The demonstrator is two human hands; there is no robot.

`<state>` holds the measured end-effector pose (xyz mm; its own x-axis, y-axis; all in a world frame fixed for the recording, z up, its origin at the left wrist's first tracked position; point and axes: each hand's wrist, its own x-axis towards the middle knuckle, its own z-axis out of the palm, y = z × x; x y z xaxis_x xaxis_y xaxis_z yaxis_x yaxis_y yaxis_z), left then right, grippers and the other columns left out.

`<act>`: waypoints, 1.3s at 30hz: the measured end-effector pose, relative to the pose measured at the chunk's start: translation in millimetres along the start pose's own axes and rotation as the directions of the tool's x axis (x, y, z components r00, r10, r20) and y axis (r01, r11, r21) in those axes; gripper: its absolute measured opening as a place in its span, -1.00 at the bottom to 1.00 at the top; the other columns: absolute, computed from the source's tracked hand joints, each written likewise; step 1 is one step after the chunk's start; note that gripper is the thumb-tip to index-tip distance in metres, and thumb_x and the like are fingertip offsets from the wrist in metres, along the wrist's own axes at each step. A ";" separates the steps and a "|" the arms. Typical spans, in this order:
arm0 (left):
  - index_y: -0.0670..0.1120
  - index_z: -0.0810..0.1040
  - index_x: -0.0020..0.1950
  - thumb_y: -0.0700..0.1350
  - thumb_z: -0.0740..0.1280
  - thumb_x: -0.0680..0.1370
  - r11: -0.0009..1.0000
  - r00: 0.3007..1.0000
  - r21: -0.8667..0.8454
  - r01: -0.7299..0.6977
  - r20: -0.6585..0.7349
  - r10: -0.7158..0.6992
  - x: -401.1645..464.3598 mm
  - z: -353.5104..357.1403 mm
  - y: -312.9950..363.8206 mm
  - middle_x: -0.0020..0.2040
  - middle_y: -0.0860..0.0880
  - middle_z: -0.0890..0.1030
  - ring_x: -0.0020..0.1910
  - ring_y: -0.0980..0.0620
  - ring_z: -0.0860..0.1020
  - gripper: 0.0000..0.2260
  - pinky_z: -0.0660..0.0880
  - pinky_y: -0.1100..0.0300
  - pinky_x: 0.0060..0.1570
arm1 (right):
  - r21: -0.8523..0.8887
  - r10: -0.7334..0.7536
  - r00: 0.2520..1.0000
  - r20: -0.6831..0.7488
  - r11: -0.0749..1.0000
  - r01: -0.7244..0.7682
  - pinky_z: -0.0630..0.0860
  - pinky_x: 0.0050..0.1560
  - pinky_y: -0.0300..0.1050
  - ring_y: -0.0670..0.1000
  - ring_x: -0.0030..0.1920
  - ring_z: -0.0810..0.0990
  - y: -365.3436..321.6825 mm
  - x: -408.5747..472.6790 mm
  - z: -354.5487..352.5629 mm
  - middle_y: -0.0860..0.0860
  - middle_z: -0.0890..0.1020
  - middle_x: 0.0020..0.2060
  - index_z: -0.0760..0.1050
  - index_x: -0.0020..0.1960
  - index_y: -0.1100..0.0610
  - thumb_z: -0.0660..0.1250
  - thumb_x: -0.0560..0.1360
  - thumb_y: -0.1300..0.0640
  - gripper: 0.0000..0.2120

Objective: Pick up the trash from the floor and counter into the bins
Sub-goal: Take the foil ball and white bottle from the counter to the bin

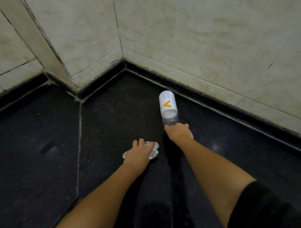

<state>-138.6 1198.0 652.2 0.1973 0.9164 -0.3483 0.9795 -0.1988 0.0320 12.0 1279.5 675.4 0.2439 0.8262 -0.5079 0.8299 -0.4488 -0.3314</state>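
A clear plastic bottle with a white label and an orange mark lies on the dark floor near the wall's base, its neck end toward me. My right hand is closed around that neck end. A crumpled ball of silver foil lies on the floor to the left of it. My left hand rests on top of the foil with its fingers curled over it, hiding most of the ball.
The dark stone floor meets pale marbled walls in a corner just beyond the bottle. A wall pillar juts out at the left. A black skirting strip runs along the right wall. No bin is in view.
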 end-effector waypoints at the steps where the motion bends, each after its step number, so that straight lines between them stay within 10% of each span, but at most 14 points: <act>1: 0.03 0.08 0.52 -0.12 0.26 0.58 1.000 1.000 -0.009 0.004 0.012 -0.004 0.8 -0.7 0.5 0.42 -0.18 0.23 0.36 -0.19 0.26 -0.43 0.46 0.00 0.17 | -0.015 -0.020 1.000 0.006 1.000 0.020 0.49 0.21 0.11 0.18 0.34 0.37 5.6 -3.9 -4.5 0.21 0.39 0.32 0.35 0.37 0.24 0.08 0.60 -0.11 -0.48; 12: -0.06 0.22 0.39 -0.07 0.26 0.55 0.939 0.958 -0.212 0.270 -0.036 -0.284 -65.7 -25.1 16.3 0.25 -0.20 0.36 0.24 -0.19 0.41 -0.56 0.47 -0.04 0.12 | -0.002 -0.100 0.985 -0.142 0.995 0.100 0.61 0.06 0.13 0.20 0.03 0.59 101.1 -66.8 -73.1 0.15 0.36 0.29 0.45 0.25 0.20 0.16 0.51 -0.23 -0.44; 22: -0.10 0.26 0.31 -0.09 0.23 0.55 0.709 0.797 -0.434 0.557 0.037 -0.603 -292.6 58.2 88.8 0.23 -0.23 0.37 0.23 -0.28 0.42 -0.64 0.44 -0.09 0.14 | -0.164 -0.423 0.906 0.029 0.892 0.422 0.64 -0.01 0.10 0.18 -0.11 0.64 146.1 -213.6 -20.5 0.13 0.37 0.20 0.45 0.20 0.21 0.16 0.52 -0.23 -0.47; 27: -0.10 0.25 0.35 -0.08 0.22 0.57 0.444 0.572 -0.503 0.742 0.129 -0.810 -436.0 110.6 90.5 0.27 -0.24 0.37 0.27 -0.29 0.41 -0.63 0.43 -0.09 0.18 | -0.294 -0.599 0.778 0.187 0.722 0.627 0.50 -0.22 -0.07 0.15 -0.18 0.56 128.7 -311.1 42.2 0.15 0.39 0.23 0.45 0.24 0.22 0.14 0.55 -0.22 -0.46; 39: -0.13 0.24 0.35 -0.08 0.23 0.57 -0.135 0.053 -0.518 0.845 0.331 -0.942 -820.5 254.9 175.6 0.28 -0.26 0.38 0.28 -0.29 0.42 -0.62 0.41 -0.05 0.21 | -0.232 -0.722 0.301 0.623 0.197 0.953 0.46 0.18 0.03 0.19 0.26 0.49 180.5 -641.0 262.1 0.20 0.38 0.35 0.45 0.31 0.22 0.12 0.55 -0.19 -0.44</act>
<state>-138.7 322.7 704.8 -0.9255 0.1207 -0.3591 0.0554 0.9808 0.1869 -126.0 579.6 732.8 -0.8383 0.3606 -0.4089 0.5123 0.7777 -0.3643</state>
